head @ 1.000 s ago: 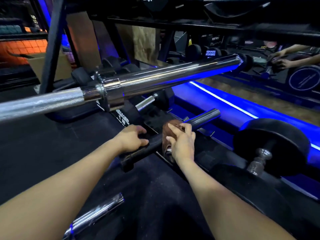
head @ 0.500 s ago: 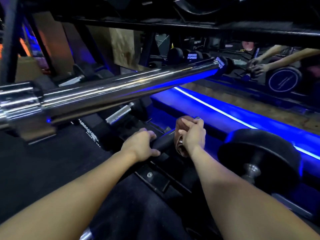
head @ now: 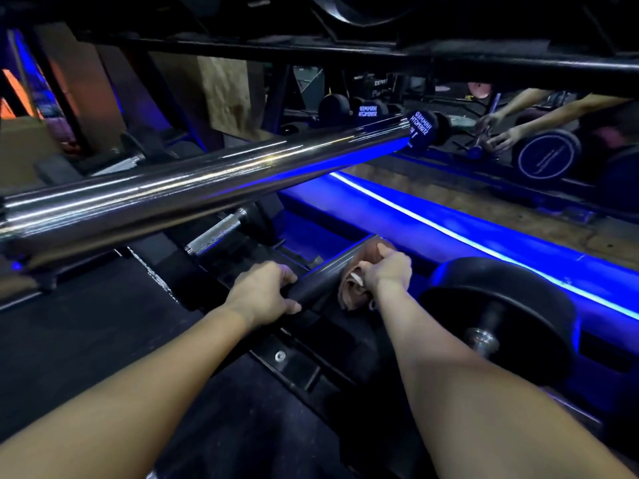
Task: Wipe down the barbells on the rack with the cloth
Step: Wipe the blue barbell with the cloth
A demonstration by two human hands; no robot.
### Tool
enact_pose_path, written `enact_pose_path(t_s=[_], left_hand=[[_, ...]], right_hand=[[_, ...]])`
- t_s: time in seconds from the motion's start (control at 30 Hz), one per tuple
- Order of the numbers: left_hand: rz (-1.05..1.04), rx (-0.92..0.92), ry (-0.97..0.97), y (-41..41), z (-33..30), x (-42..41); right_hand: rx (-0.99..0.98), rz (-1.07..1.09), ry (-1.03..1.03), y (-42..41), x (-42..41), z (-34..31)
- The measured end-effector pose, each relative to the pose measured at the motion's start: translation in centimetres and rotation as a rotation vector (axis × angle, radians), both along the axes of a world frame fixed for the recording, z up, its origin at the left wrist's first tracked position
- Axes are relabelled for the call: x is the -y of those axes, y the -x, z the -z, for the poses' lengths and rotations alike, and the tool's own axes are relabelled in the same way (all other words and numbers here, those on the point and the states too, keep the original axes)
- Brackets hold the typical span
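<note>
Blue strip lighting is glowing along the floor edge of a dark gym, and down low on the black rack the work is happening. The right hand is gripping the brown cloth, fingers curled over it and wrapping it round the dark barbell sleeve. The left hand is clamping that same sleeve just beside the cloth, on the near side, thumb underneath, steadying it.

Here's what matters: the sleeve's long axis is running from the left hand up and away to the right, toward the blue light, so the unwiped length is lying beyond the right hand, farther from the body. The right hand is the nearer one to that far end, and I'd judge the next stroke is going outward along the axis while the left hand is bracing.

Working outward, a black dumbbell is sitting just right of the right forearm, and the big chrome barbell is crossing overhead, well above both hands.

Against a second ago, the cloth is sitting farther out along the sleeve, covering the shiny end that was showing then, and the left hand is gripping nearer to the cloth.
</note>
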State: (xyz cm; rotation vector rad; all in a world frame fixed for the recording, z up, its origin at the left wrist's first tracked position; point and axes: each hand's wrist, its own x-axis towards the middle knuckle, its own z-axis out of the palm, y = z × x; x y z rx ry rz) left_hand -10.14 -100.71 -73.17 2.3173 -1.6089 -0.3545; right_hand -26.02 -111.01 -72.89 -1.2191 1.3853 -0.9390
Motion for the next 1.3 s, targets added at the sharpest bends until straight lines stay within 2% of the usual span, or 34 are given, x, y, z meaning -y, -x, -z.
enact_pose_path(t_s=[0.13, 0.4, 0.53, 0.67, 0.73, 0.9, 1.17, 1.3], left_hand=[[0.055, 0.055, -0.028, 0.3, 0.0, -1.9], [-0.063, 0.091, 0.032, -2.2, -0.6, -10.5], [-0.151, 0.097, 0.050, -3.3, -0.4, -15.0], [-0.190, 0.133, 0.053, -3.5, -0.1, -18.4], [-0.214, 0.128, 0.034, -3.5, 0.2, -19.4], [-0.257, 0.049, 0.055, -3.4, 0.2, -19.9], [-0.250, -0.127, -0.062, -5.9, -0.9, -19.0], [-0.224, -0.160, -0.104, -6.6, -0.9, -18.8]], right_hand=[[-0.209, -0.049, 0.051, -1.6, -2.3, 0.8], [-0.572, -0.422, 0.251, -4.3, -10.1, -0.7], [-0.508, -0.510, 0.245, -5.3, -14.2, -0.8], [-0.539, -0.598, 0.336, -6.4, -17.4, -0.6], [-0.634, -0.665, 0.405, -7.0, -18.6, -0.7], [-0.711, -0.784, 0.503, -7.9, -21.3, -0.6], [-0.782, -0.898, 0.648, -8.6, -22.3, -0.2], [-0.704, -0.887, 0.680, -8.1, -22.3, 1.0]])
